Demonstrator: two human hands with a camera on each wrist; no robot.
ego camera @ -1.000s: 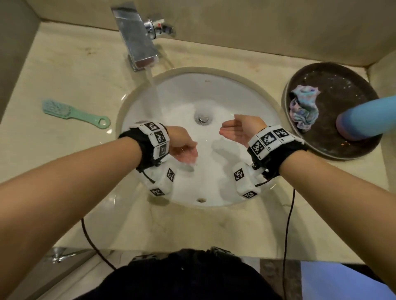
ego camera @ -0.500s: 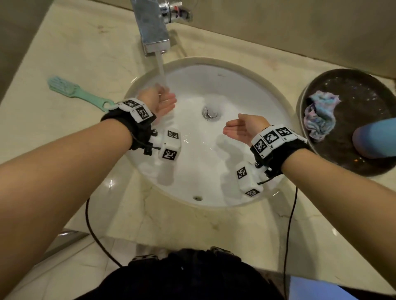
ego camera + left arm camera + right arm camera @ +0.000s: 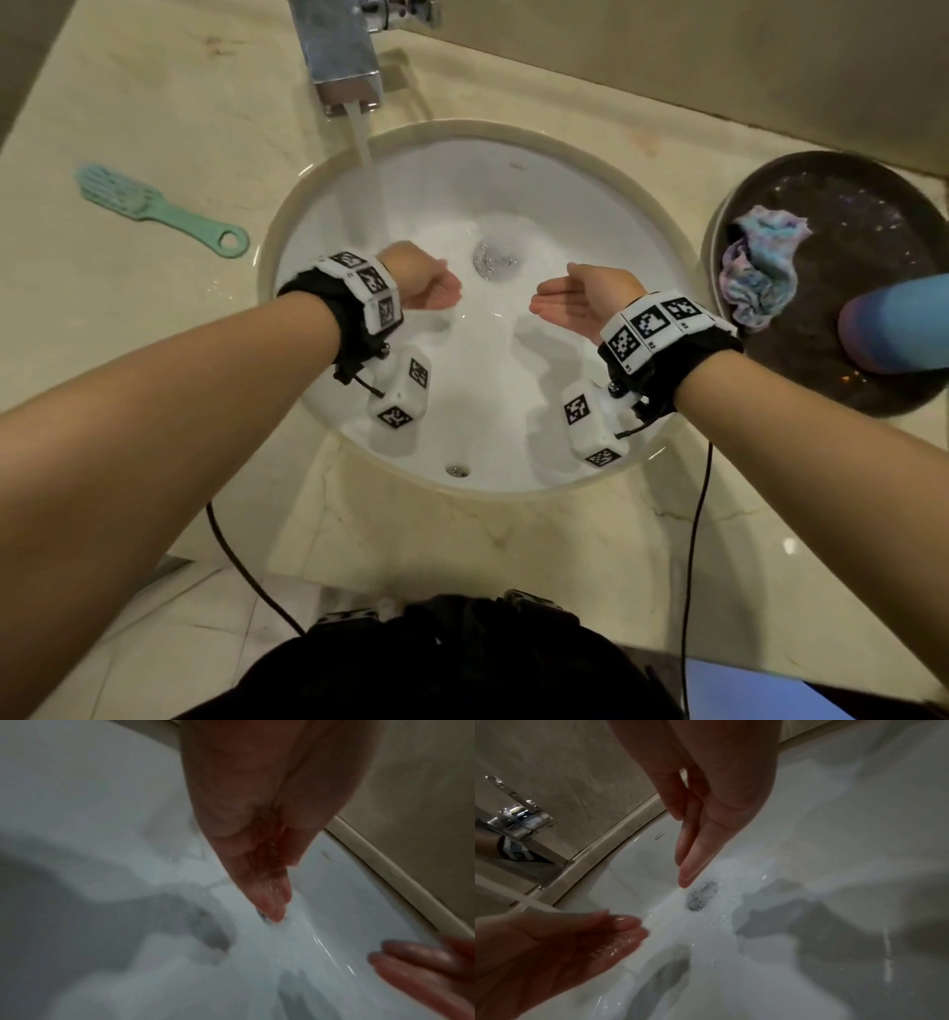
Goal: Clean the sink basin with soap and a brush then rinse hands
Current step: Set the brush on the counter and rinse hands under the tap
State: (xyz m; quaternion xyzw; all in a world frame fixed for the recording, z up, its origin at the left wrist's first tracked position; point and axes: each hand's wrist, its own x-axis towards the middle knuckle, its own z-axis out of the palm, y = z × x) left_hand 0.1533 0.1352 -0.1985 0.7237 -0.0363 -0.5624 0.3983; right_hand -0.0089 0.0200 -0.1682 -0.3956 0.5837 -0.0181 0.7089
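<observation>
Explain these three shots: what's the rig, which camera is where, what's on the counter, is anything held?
No robot: a person wears a head camera and one camera on each wrist. The head view looks down on a white sink basin with the faucet running. Both the left hand and the right hand are over the basin, open and holding nothing. The wrist views look along each hand's fingers toward the drain. On the counter lies a green brush at left; at right, a dark tray carries a crumpled cloth and a blue bottle.

glossy white sink basin, polished metal tap, plastic brush.
</observation>
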